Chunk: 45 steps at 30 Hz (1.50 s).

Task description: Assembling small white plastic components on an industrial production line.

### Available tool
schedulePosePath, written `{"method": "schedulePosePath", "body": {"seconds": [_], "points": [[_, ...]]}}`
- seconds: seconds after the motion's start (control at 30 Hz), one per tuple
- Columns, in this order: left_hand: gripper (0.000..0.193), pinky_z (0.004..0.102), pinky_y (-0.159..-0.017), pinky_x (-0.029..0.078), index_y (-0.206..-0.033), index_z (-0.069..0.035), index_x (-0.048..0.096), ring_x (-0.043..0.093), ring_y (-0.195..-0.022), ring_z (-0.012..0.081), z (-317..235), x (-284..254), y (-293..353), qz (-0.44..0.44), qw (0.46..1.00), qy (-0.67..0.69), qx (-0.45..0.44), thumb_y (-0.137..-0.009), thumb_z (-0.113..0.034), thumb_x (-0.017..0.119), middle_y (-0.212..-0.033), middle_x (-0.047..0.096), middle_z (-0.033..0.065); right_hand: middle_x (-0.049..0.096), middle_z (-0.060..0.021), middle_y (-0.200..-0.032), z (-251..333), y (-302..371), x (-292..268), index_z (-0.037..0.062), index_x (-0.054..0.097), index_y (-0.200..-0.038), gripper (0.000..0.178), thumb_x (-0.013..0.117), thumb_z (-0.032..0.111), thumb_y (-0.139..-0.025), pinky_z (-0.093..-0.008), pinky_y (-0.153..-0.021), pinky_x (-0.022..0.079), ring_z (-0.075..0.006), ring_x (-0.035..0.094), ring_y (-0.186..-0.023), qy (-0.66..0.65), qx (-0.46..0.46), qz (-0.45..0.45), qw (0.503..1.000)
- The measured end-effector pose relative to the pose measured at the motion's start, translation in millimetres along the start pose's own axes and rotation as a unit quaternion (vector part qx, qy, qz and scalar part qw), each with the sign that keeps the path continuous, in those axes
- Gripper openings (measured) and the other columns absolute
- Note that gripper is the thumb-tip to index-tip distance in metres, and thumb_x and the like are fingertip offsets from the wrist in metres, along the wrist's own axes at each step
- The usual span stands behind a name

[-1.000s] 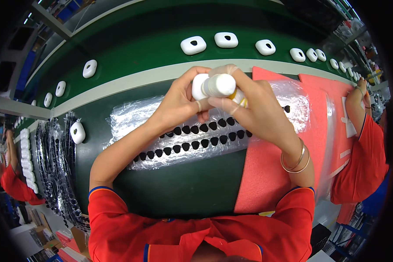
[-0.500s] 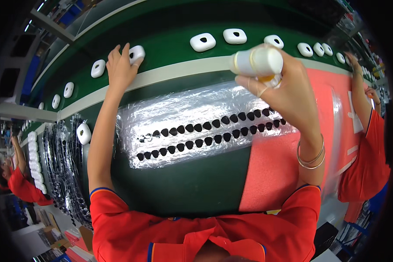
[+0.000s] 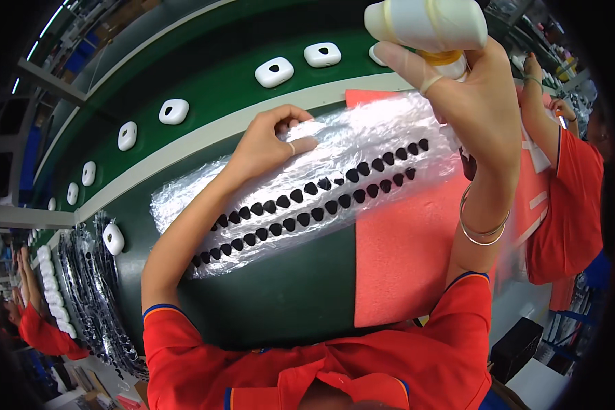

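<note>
My right hand (image 3: 482,102) is wrapped round a whitish translucent bottle (image 3: 427,24) with yellowish bands and a yellow part near its neck, raised above the far side of the bench. A pale cover sits on its thumb. Below it lies a crinkled clear plastic sheet (image 3: 253,191) carrying two rows of small black rounded pieces (image 3: 331,206). At the far edge of this sheet my left hand (image 3: 263,143) is curled, thumb and fingers closed around a bunched bit of it. The left forearm hides part of the sheet's left end.
White rounded cases (image 3: 273,72), several with black patches, sit along a green belt (image 3: 219,75) behind a pale rail. A pink foam mat (image 3: 403,266) covers the right side. At left are a white case (image 3: 113,239) and dark strips (image 3: 92,287). Co-workers (image 3: 567,205) flank me.
My left hand has left a white case on the belt and come right, onto the plastic sheet. The bottle in my right hand has risen and moved away. The view has shifted.
</note>
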<state>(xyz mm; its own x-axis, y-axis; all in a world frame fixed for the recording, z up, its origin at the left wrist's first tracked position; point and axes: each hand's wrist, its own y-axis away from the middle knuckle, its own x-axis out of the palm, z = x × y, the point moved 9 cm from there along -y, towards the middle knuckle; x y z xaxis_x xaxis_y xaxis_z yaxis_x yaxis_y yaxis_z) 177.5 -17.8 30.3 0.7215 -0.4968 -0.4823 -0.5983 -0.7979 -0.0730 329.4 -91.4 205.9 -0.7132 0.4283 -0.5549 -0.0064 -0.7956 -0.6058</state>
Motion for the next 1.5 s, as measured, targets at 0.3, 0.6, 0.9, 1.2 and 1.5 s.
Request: {"method": "schedulePosePath", "body": {"seconds": [0.3, 0.6, 0.9, 1.2, 1.5], "points": [[0.038, 0.0357, -0.074, 0.042, -0.097, -0.004, 0.058, 0.055, -0.086, 0.0276, -68.8, 15.5, -63.3, -0.158, 0.961, -0.021, 0.227, -0.067, -0.025, 0.068, -0.092, 0.059, 0.0125, 0.062, -0.0035, -0.077, 21.9, 7.7, 17.5, -0.0018, 0.062, -0.092, 0.029, 0.074, 0.009, -0.068, -0.019, -0.053, 0.042, -0.0063, 0.054, -0.063, -0.094, -0.044, 0.057, 0.993], [0.023, 0.0339, -0.079, 0.044, -0.097, -0.004, 0.059, 0.058, -0.09, 0.0247, -42.3, -43.3, 97.5, 0.022, 0.971, -0.201, 0.127, -0.075, -0.013, 0.062, -0.099, 0.06, 0.0107, 0.064, -0.0078, -0.075, 0.4, 29.5, 111.3, 0.0005, 0.063, -0.087, 0.028, 0.074, 0.014, -0.064, -0.0267, -0.061, 0.046, -0.0133, 0.06, -0.067, -0.021, 0.115, 0.289, 0.95], [0.039, 0.0343, -0.086, 0.04, -0.109, -0.005, 0.055, 0.052, -0.104, 0.0208, -21.6, -18.6, 168.2, 0.071, 0.919, -0.345, 0.177, -0.076, -0.024, 0.062, -0.117, 0.052, 0.0089, 0.059, -0.0245, -0.071, 26.6, 63.7, 228.3, -0.0073, 0.061, -0.073, 0.042, 0.075, 0.028, -0.057, -0.0388, -0.063, 0.045, -0.035, 0.058, -0.069, 0.037, 0.035, 0.422, 0.905], [0.03, 0.0334, -0.077, 0.043, -0.099, -0.006, 0.058, 0.055, -0.092, 0.0225, -19.4, -23.2, 153.5, 0.059, 0.954, -0.255, 0.145, -0.074, -0.02, 0.065, -0.101, 0.056, 0.0071, 0.059, -0.0095, -0.059, 15.5, 61.8, 221.7, -0.0043, 0.061, -0.081, 0.026, 0.068, 0.016, -0.066, -0.0281, -0.045, 0.042, -0.0137, 0.052, -0.045, -0.119, 0.025, 0.484, 0.867], [0.025, 0.0309, -0.063, 0.044, -0.088, -0.005, 0.063, 0.055, -0.075, 0.0218, -54.3, -41.6, 156.4, -0.105, 0.912, -0.262, 0.296, -0.063, -0.003, 0.067, -0.087, 0.058, 0.0073, 0.059, -0.0139, -0.061, 14.6, 58.1, 214.2, -0.0057, 0.06, -0.082, 0.026, 0.064, 0.014, -0.065, -0.0301, -0.046, 0.043, -0.0209, 0.053, -0.046, -0.096, 0.054, 0.463, 0.879]]}}
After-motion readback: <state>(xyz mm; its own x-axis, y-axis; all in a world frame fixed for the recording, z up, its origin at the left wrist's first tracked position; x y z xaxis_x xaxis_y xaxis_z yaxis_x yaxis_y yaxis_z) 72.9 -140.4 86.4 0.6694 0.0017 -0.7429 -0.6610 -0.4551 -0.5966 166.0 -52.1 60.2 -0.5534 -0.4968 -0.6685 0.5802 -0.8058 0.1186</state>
